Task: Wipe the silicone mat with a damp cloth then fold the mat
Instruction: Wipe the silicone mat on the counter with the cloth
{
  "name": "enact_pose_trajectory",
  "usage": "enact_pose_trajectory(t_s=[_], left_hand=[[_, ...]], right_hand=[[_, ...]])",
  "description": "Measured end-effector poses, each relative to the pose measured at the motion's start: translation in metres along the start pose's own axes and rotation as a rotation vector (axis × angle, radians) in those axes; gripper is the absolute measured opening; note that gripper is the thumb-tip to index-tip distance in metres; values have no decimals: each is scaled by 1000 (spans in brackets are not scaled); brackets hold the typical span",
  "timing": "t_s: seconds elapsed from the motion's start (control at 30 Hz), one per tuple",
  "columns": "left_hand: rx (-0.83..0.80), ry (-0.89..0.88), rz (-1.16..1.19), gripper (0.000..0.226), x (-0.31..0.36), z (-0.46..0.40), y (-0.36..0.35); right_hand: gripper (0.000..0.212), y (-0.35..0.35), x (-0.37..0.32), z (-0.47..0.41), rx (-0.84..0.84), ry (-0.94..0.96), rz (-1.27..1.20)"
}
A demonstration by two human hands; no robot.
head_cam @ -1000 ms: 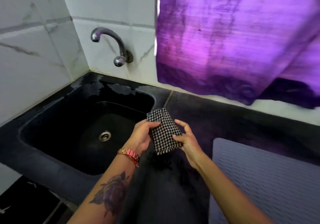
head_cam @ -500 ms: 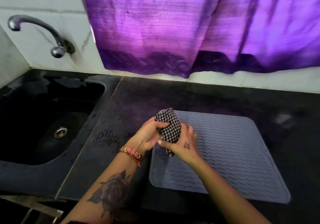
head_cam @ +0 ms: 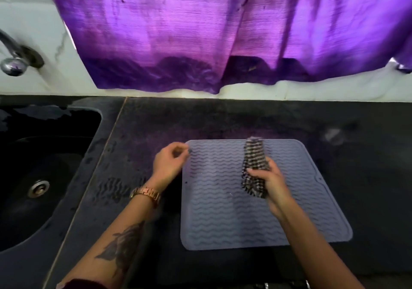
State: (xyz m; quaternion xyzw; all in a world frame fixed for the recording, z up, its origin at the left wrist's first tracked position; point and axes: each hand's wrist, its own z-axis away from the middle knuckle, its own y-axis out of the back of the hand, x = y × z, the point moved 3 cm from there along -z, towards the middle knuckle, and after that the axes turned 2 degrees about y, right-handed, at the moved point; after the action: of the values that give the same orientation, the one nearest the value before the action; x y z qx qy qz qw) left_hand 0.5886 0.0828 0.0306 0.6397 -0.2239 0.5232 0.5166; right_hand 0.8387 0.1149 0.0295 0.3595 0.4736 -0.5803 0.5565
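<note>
A grey silicone mat (head_cam: 223, 210) with a wavy ribbed surface lies flat on the black counter. My right hand (head_cam: 270, 181) grips a folded black-and-white checked cloth (head_cam: 254, 159) over the upper middle of the mat; whether the cloth touches the mat I cannot tell. My left hand (head_cam: 169, 163) hovers at the mat's upper left corner, fingers loosely curled, holding nothing. A gold watch sits on that wrist.
A black sink (head_cam: 44, 177) with a metal drain is set into the black counter (head_cam: 145, 132) on the left, its tap (head_cam: 13, 61) on the white tiled wall. A purple curtain (head_cam: 200, 32) hangs behind the counter. Wet marks lie left of the mat.
The view swung right from the sink to the mat. My left hand let go of the cloth and moved left; my right hand carried the cloth right over the mat.
</note>
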Motion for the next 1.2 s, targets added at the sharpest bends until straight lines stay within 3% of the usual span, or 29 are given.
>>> enact_pose_trajectory(t_s=[0.07, 0.13, 0.23, 0.4, 0.63, 0.73, 0.8, 0.9, 1.07, 1.2], left_hand=[[143, -38, -332, 21, -27, -2, 14], [142, -97, -476, 33, -47, -3, 11], [93, -175, -626, 51, -60, 0, -5], [89, -179, -679, 65, -74, -1, -14], [141, -204, -692, 58, -75, -1, -17], [160, -204, -684, 56, -77, -2, -17], [168, -206, -695, 56, -77, -2, -16], [165, -205, -703, 55, -75, -2, -16], [168, -194, -710, 54, -73, -1, -16], [162, -203, -725, 55, -73, -1, -16]], right_hand=[[24, 21, 0, -2, 39, -53, -180], [21, 39, 3, -3, 30, -92, -244], [36, 58, 8, -1, 37, -110, -163], [54, 88, 22, -10, 211, -102, 15], [41, 141, 10, -38, 353, -33, 235], [20, 171, -11, -58, 534, 97, 462], [23, 185, -26, -70, 641, 193, 721], [44, 184, -28, -84, 579, 178, 1030], [61, 169, -11, -88, 435, 192, 1415], [52, 166, -13, -90, 363, 330, 1362]])
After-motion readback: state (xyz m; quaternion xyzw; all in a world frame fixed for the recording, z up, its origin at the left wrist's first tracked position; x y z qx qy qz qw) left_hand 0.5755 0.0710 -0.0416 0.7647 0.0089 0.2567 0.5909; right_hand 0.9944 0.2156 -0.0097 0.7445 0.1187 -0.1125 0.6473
